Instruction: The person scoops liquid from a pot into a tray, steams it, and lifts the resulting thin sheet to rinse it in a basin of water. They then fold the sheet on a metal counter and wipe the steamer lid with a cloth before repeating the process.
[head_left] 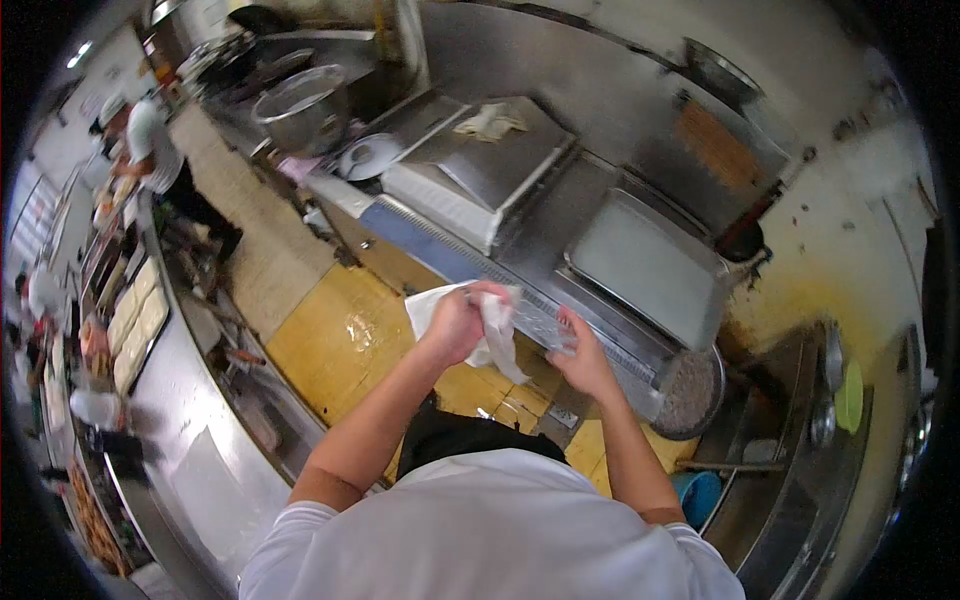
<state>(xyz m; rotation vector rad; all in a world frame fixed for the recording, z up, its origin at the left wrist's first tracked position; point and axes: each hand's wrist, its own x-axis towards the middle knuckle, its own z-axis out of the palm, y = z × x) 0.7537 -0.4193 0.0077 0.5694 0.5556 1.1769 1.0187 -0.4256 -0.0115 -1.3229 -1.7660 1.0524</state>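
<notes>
My left hand [458,322] is closed around a crumpled white cloth [498,335], and its loose ends hang below and behind the fingers. Between my two hands stretches a thin, see-through piece of plastic [535,325]. My right hand [585,357] pinches the plastic's near end, thumb and fingers bent toward each other. Both hands are in front of my body, over the floor and close to the steel counter's front edge [490,270].
On the counter are a large tray of pale liquid [650,270], a sloped steel cover [490,150] and a mesh-like pot [300,105]. A pan of grey contents [690,392] stands at right. Dough slabs [140,320] lie on the left worktable; a co-worker [150,150] stands beyond.
</notes>
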